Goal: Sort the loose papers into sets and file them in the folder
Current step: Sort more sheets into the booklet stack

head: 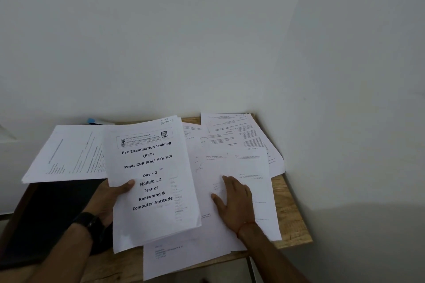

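Left fingers (pixel 127 185) pinch the booklet (pixel 151 213); right fingers (pixel 230 185) lie flat on loose papers (pixel 243 165).

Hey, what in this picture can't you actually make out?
Head view:
- Left hand: fingers hidden behind the stack it grips; only the thumb shows.
- Loose papers under the right hand: print too small and blurred.
- Blue thing: mostly hidden by the left sheets.
- Folder: too dark to tell open or closed.
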